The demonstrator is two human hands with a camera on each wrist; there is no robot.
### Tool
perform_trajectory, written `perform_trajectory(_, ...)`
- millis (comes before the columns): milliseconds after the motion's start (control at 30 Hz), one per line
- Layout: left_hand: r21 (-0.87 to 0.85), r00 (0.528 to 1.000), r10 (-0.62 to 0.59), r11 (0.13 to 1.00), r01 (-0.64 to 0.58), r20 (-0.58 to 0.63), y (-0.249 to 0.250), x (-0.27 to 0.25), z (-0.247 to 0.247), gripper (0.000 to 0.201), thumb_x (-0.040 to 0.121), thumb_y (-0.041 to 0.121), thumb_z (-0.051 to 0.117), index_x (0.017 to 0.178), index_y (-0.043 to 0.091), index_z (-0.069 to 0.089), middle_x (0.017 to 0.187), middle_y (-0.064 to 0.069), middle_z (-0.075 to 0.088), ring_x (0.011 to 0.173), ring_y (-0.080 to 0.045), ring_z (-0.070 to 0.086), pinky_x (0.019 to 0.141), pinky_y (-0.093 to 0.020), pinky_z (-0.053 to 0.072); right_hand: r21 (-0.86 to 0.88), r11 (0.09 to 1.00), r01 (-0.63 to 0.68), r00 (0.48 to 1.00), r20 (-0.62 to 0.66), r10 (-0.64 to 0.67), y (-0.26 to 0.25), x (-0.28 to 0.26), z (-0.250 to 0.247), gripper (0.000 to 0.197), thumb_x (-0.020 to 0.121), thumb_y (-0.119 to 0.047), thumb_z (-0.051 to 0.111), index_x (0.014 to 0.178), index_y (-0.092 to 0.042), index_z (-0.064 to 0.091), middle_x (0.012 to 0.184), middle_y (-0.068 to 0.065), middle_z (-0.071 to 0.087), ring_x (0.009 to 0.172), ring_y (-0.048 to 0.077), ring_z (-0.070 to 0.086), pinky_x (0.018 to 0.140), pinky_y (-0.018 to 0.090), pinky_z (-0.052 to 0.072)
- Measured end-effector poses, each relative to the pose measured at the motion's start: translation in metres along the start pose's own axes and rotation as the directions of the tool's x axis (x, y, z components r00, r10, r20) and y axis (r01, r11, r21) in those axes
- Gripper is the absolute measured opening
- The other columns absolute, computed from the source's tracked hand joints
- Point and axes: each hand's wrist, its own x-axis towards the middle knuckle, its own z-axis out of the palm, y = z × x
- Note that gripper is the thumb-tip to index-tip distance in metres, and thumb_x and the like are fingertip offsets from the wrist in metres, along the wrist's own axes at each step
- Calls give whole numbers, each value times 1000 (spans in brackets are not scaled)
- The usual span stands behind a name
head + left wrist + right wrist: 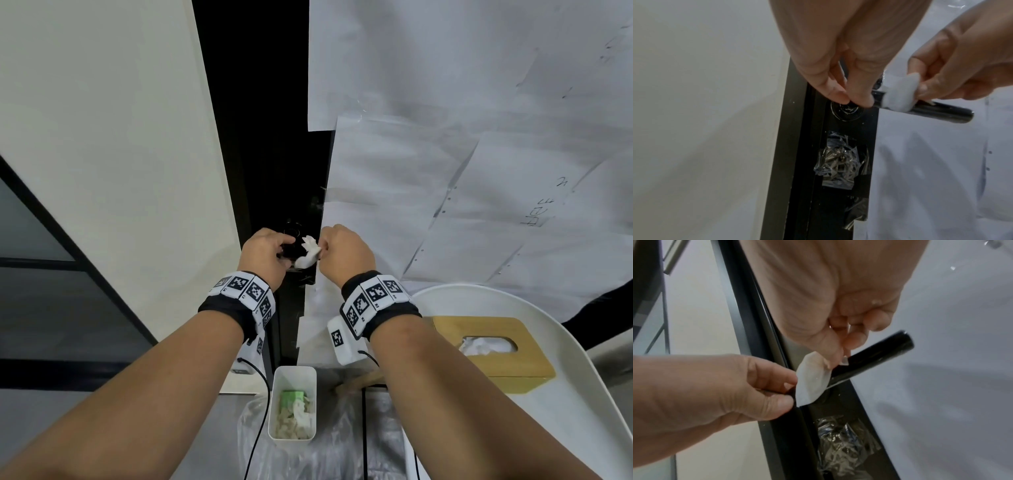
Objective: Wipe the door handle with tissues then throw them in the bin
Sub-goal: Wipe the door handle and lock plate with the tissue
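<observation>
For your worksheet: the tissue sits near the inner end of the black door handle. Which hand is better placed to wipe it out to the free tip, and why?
The right hand. It already pinches the tissue against the door handle, and the bare stretch runs toward its side. The left hand holds the handle's inner end, not the tissue.

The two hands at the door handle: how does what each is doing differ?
The right hand pinches a white tissue against the black handle; the left hand holds no tissue. The right hand works along the handle's bar, while the left hand's fingertips sit at the handle's base by the round fitting. Both have curled fingers and wear marker wristbands.
</observation>
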Motion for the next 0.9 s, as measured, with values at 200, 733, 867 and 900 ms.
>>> perform_trajectory(200, -64, 999, -40, 997, 41, 8, -1, 0, 0, 34, 85, 11, 69, 118, 21, 68, 121, -1, 60, 94, -15, 63, 84, -17, 44, -12, 999, 35, 998, 47, -34, 12, -1, -7, 35, 83, -3, 53, 114, -16, 64, 104, 10, 53, 97, 28, 54, 69, 33, 42)
perform_trajectory(733, 62, 998, -69, 996, 70, -15, 11, 8, -4, 31, 82, 7, 70, 110, 19, 72, 115, -3, 67, 104, -20, 63, 90, -20, 46, -145, 977, 158, 987, 21, -157, -16, 2, 12, 17, 85, -10, 53, 75, -5, 66, 94, 8, 45, 93, 27, 47, 68, 31, 40)
perform_trajectory(867, 64, 995, -96, 993, 95, 10, 13, 7, -6, 33, 82, 13, 73, 113, 21, 70, 117, -4, 65, 98, -20, 64, 87, -22, 47, -165, 981, 101, 995, 5, -101, 5, -6, 4, 19, 87, -7, 50, 83, -3, 68, 98, 9, 47, 94, 26, 45, 67, 31, 40)
perform_trajectory(900, 61, 994, -107, 993, 106, 19, 14, 6, -6, 33, 82, 14, 73, 114, 21, 69, 117, -4, 65, 99, -20, 64, 87, -22, 47, -173, 982, 75, 997, -5, -77, 14, -8, 0, 19, 88, -5, 50, 87, -3, 69, 100, 10, 47, 95, 26, 45, 67, 31, 39)
